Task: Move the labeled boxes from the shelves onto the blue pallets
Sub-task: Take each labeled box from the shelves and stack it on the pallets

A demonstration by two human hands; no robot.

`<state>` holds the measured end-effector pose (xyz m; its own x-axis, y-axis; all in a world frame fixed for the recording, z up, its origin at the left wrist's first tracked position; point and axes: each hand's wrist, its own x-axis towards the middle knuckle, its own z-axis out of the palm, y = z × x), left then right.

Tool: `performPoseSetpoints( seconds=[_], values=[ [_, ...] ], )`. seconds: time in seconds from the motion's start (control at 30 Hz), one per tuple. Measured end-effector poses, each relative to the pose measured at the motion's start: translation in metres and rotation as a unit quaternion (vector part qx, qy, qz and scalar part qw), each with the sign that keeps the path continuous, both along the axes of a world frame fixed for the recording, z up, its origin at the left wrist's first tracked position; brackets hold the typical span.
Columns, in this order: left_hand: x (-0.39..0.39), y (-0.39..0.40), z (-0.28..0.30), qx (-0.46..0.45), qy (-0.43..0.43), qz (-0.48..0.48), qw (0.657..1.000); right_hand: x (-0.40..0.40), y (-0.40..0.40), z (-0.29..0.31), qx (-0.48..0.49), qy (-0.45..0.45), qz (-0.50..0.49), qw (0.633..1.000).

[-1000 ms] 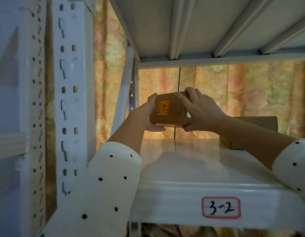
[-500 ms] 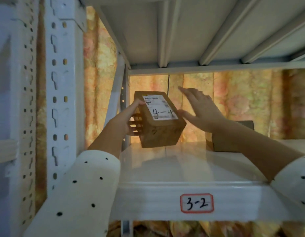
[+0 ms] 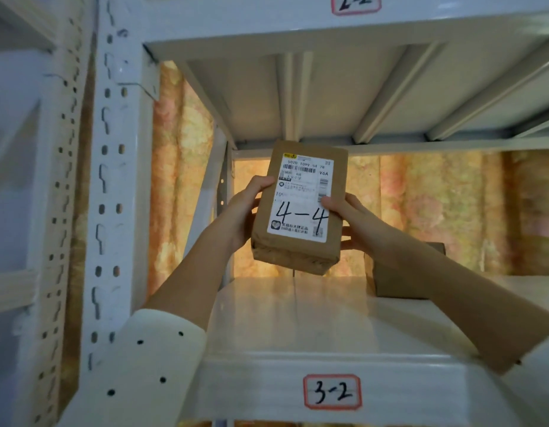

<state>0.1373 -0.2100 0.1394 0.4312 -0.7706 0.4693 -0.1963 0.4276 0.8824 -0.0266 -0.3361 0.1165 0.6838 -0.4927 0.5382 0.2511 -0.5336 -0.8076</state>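
1. Shelf at 6 o'clock, nearest. Its front edge has a tag that says 3-2. The arms reach up over this edge, prob. because the box was sitting far back.
2. Left hand at 9 o'clock of the box. Thumb is on the front, fingers are curled round the back, so it's clamped on the box's left side.
3. Right hand at 3 o'clock of the box. Thumb presses the label edge, fingers wrap behind. It's clamped on the right side.
4. Box is up in the air betw. both hands, above the shelf, not touching it. It's tipped so the white label faces the person. I think that's so they can read the big 4-4 and know which pallet it goes to. Two hands keep it from slipping.
5. 2nd box at 4 o'clock, farther back, sits on the shelf, partly hidden by the right arm. Prob. the next one to take.
6. Top shelf at 12 o'clock, tag reads 2-something.
7. No pallets in view, so the carrying part is not yet done.
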Motion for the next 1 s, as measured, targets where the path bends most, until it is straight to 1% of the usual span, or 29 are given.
performPoseSetpoints(
  seconds=[0.17,0.27,0.33,0.53,0.67,0.8,0.9,1.0],
  values=[
    [-0.022,0.010,0.000,-0.012,-0.081,-0.007,0.997,-0.027,0.023,0.000,-0.013,-0.052,-0.043,0.998],
    [-0.028,0.018,-0.005,-0.022,-0.112,-0.061,0.992,-0.050,0.046,-0.003,0.009,-0.102,-0.061,0.993],
    [-0.037,0.027,-0.008,-0.039,-0.122,-0.089,0.988,-0.067,0.066,-0.007,0.006,-0.127,-0.073,0.989],
    [-0.088,0.061,-0.024,-0.119,-0.110,-0.127,0.979,-0.121,0.111,-0.022,-0.032,-0.152,-0.130,0.979],
    [-0.117,0.069,-0.037,-0.157,-0.090,-0.183,0.966,-0.152,0.138,-0.033,-0.054,-0.156,-0.191,0.968],
    [-0.152,0.065,-0.056,-0.141,-0.077,-0.254,0.954,-0.189,0.168,-0.052,-0.049,-0.150,-0.265,0.951],
    [-0.189,0.060,-0.075,-0.110,-0.072,-0.315,0.940,-0.222,0.193,-0.077,-0.015,-0.155,-0.325,0.933],
    [-0.233,0.054,-0.097,-0.072,-0.062,-0.370,0.924,-0.253,0.218,-0.109,0.025,-0.170,-0.391,0.904]
  ],
)
